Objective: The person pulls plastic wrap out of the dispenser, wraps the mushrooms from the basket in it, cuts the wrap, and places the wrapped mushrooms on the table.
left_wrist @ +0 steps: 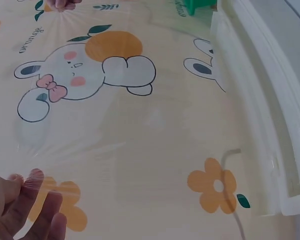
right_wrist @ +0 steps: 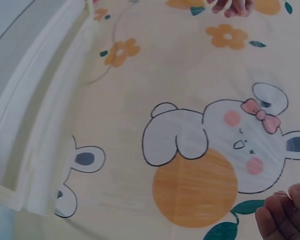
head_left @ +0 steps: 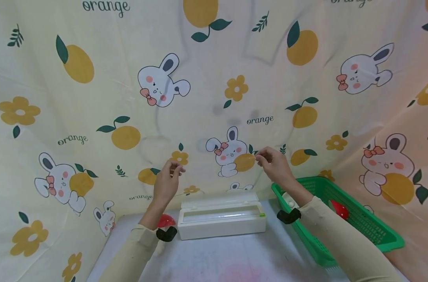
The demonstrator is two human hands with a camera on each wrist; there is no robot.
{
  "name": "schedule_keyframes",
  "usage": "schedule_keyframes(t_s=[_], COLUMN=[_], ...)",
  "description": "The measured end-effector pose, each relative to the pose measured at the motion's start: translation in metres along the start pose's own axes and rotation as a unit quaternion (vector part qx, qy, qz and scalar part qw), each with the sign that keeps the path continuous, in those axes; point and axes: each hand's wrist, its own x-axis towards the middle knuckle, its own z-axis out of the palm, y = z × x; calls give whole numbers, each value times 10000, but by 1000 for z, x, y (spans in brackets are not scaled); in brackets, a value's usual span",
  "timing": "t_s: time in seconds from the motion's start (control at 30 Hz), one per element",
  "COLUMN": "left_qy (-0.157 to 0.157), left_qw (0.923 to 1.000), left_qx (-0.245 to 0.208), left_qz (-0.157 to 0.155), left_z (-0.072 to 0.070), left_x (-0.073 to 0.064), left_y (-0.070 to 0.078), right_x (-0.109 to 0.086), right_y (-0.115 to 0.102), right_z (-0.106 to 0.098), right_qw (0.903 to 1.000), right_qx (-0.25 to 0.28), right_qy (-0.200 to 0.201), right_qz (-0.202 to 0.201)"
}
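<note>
The left hand (head_left: pixel 166 180) pinches a thin clear sheet (left_wrist: pixel 120 145) between its thumb and finger, and its other fingers bend loosely; the right hand (head_left: pixel 274 166) pinches the same sheet on the right side, with its fingers curled in; the sheet is stretched in the air between the two hands, and small creases fan out from the fingertips; it is so clear that the pictures on the cloth show right through it, so its side edges are hard to see; its lower part seems to reach down to the long white box (head_left: pixel 222 229).

The box sits on the pale table (head_left: pixel 228 258), in the middle, at the far side, below the hands and between them; its lid (head_left: pixel 219 199) is up at the back; a small bright green piece (head_left: pixel 262 214) is on its right end.

On the right is a green basket (head_left: pixel 394 244) with holes in it; a red thing (head_left: pixel 339 209) and a white thing (head_left: pixel 289 199) are inside; on the left, another red thing (head_left: pixel 166 220) is partly hidden by the left wrist; far behind it all hangs a cream cloth (head_left: pixel 207 78) with bunnies, oranges and flowers; both arms have light sleeves (head_left: pixel 348 243).
</note>
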Motion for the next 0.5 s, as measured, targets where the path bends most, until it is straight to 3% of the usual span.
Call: schedule_keyframes(t_s=[0.3,0.5], left_qy=[71,15], left_qw=[9989,9963], left_qx=[-450,-824], left_qz=[82,247], left_z=[-8,-15], left_x=[-13,-27], left_y=[10,10], right_x=[-8,-34], right_y=[-11,-18], right_z=[-11,-17], right_qw=[9994,9996], right_qx=[-241,256], right_qy=[185,-77], right_qz=[-164,-62])
